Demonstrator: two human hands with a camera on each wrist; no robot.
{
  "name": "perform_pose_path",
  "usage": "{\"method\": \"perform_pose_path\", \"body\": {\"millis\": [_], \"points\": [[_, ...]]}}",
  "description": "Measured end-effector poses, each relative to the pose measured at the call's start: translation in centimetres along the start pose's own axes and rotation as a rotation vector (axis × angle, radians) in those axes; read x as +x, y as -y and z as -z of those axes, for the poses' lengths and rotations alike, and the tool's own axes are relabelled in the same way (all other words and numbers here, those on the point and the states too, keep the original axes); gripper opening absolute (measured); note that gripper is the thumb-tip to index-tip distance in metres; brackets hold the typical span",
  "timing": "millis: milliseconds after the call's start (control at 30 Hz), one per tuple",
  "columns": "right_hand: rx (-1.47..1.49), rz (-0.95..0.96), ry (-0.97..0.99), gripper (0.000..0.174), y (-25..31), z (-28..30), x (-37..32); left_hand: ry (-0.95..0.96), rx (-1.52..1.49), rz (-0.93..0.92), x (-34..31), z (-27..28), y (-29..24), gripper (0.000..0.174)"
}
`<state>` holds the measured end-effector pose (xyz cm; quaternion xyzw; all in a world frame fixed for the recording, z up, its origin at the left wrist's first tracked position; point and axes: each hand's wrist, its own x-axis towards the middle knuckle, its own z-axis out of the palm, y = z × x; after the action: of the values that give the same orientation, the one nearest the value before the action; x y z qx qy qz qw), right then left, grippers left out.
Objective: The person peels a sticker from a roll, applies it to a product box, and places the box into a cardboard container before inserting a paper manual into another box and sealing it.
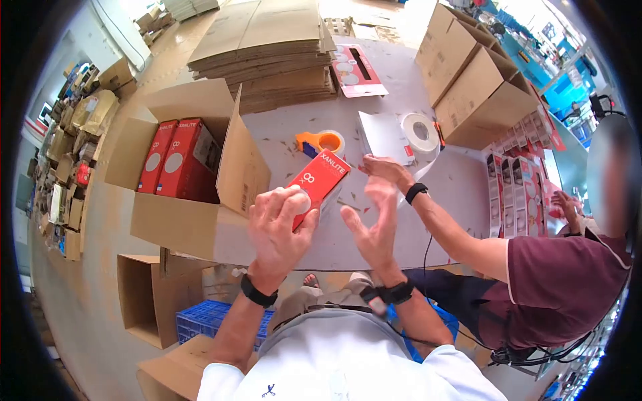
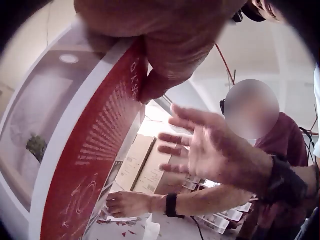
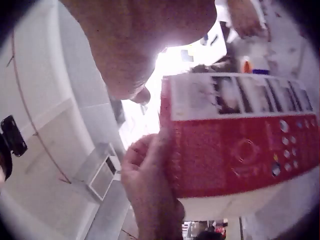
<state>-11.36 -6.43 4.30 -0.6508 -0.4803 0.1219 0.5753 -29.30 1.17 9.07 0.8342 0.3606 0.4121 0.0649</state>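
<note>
My left hand point(image 1: 275, 224) grips a red XANLITE carton point(image 1: 324, 172) by its near end, tilted over the table. Up close in the left wrist view, the carton point(image 2: 90, 145) shows a red side and a picture panel. My right hand point(image 1: 376, 230) is apart from the carton, to its right, with fingers extended and nothing in them. The right wrist view shows the left hand point(image 3: 152, 192) holding the carton's end, the carton's printed side point(image 3: 225, 155) facing that camera. Left of my hands, an open cardboard box point(image 1: 175, 227) contains two similar red cartons point(image 1: 182, 164).
An orange tape dispenser point(image 1: 309, 142), a white sheet point(image 1: 384, 137) and a white tape roll point(image 1: 420, 132) lie on the table. Another person's hand point(image 1: 386, 168) reaches to the sheet. Flattened cardboard point(image 1: 267, 53) is stacked behind; cardboard boxes point(image 1: 471, 80) stand at right, a blue crate point(image 1: 200, 321) below.
</note>
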Motion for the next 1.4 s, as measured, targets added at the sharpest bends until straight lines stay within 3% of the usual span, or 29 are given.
{"method": "perform_pose_path", "body": {"millis": [67, 167, 267, 300, 367, 433, 500, 600, 733, 767, 867, 900, 967, 1000, 1067, 1100, 1167, 1233, 1400], "points": [[-0.217, 0.225, -0.002, 0.072, 3.4, 1.0, 3.6, -0.006, -0.015, 0.007, 0.1, 0.1, 0.0, 0.04], [-0.344, 0.336, 0.081, 0.086, 4.7, -1.0, 5.9, -0.001, -0.017, 0.016, 0.1, 0.2, 0.1, 0.045], [0.058, -0.05, 0.391, 0.094, 2.5, -2.2, 6.6, -0.002, -0.042, 0.039, 0.2, -0.2, -0.1, 0.046], [0.182, -0.044, 0.426, 0.094, 1.6, -2.1, 7.1, 0.006, -0.047, 0.043, 0.2, 0.1, -0.1, 0.046], [0.339, -0.269, 0.54, 0.095, 1.6, -0.9, 9.2, 0.04, -0.055, 0.059, 0.3, 0.9, -0.3, 0.049], [0.261, -0.271, 0.583, 0.095, 2.3, 0.2, 9.8, 0.024, -0.055, 0.057, 0.3, 1.0, -0.2, 0.048], [-0.057, -0.043, 0.552, 0.093, 3.0, 1.0, 9.9, 0.01, -0.051, 0.048, 0.3, 0.7, 0.0, 0.047], [-0.246, 0.244, 0.486, 0.095, 2.8, -0.2, 8.7, 0.008, -0.075, 0.054, 0.4, 0.7, 0.0, 0.049], [0.025, -0.204, 0.508, 0.09, 2.3, 0.0, 9.9, 0.05, -0.079, 0.034, 0.8, 0.7, 0.4, 0.052], [-0.003, -0.197, 0.462, 0.088, 2.8, 0.7, 10.3, 0.054, -0.089, 0.026, 0.7, 0.7, 0.5, 0.052], [-0.227, 0.042, 0.531, 0.085, 5.1, 1.7, 10.2, 0.064, -0.091, 0.012, 0.3, 1.3, 1.0, 0.055], [-0.316, 0.236, 0.507, 0.085, 4.9, 1.2, 9.8, 0.068, -0.097, 0.002, 0.4, 1.4, 1.1, 0.055], [-0.53, 0.348, 0.517, 0.083, 4.0, -0.6, 9.2, 0.059, -0.122, -0.055, 0.6, 1.0, 1.4, 0.055], [-0.425, 0.43, 0.547, 0.079, 3.6, -0.9, 9.4, 0.053, -0.154, -0.106, 0.5, 1.0, 1.7, 0.055], [-0.099, 0.172, 0.611, 0.064, 2.7, -1.4, 9.4, 0.111, -0.214, -0.111, 0.2, 1.0, 2.7, 0.052], [-0.018, 0.184, 0.611, 0.058, 0.9, -2.0, 9.6, 0.138, -0.26, -0.087, 0.0, 0.6, 3.6, 0.055], [-0.1, 0.003, 0.558, 0.051, 2.0, -2.2, 8.9, 0.216, -0.181, -0.078, 0.6, 1.3, 3.2, 0.062], [-0.127, -0.045, 0.569, 0.056, 2.7, -1.5, 9.2, 0.228, -0.141, -0.089, 1.1, 0.5, 3.0, 0.07], [-0.09, -0.052, 0.482, 0.062, 1.5, -2.2, 8.5, 0.29, -0.123, -0.083, 0.7, -0.3, 4.3, 0.069]]}}
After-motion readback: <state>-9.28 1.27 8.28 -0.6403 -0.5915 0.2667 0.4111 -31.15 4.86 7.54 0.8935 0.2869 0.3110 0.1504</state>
